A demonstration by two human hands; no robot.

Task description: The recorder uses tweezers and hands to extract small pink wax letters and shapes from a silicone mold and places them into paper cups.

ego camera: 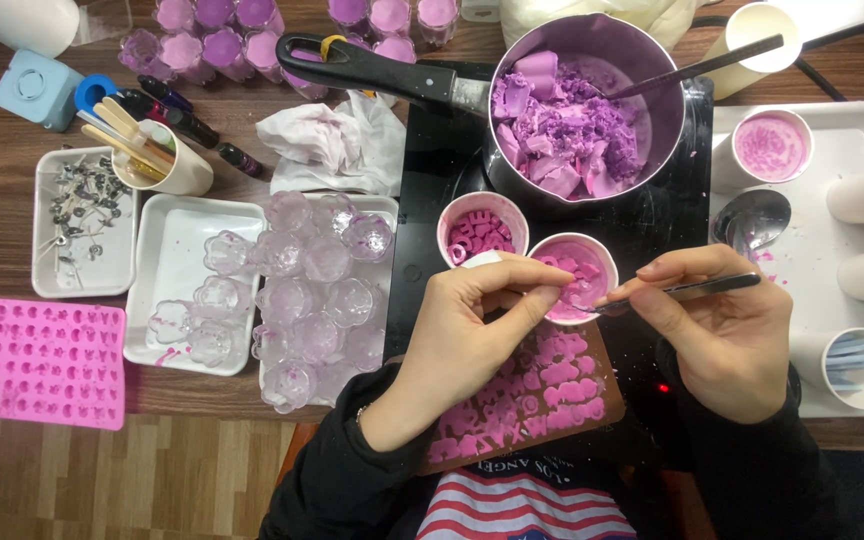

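your left hand [472, 320] curled round rim of small paper cup [577, 275] with pink wax bits, cup sits on black cooktop [432, 200] just below saucepan [592, 100] of purple chunks; your right hand [722, 330] pinching metal tweezers [697, 288], tip at cup; brown mold [532, 395] of pink shapes under your hands

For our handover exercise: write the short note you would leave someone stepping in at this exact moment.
Left hand steadies the small cup of pink wax. Right hand holds a metal tool, tip at the cup's rim. A brown mould with pink shapes lies under the hands; a second cup holds pink pieces. The pot on the hob holds unmelted purple chunks. The glass holders stand unfilled.
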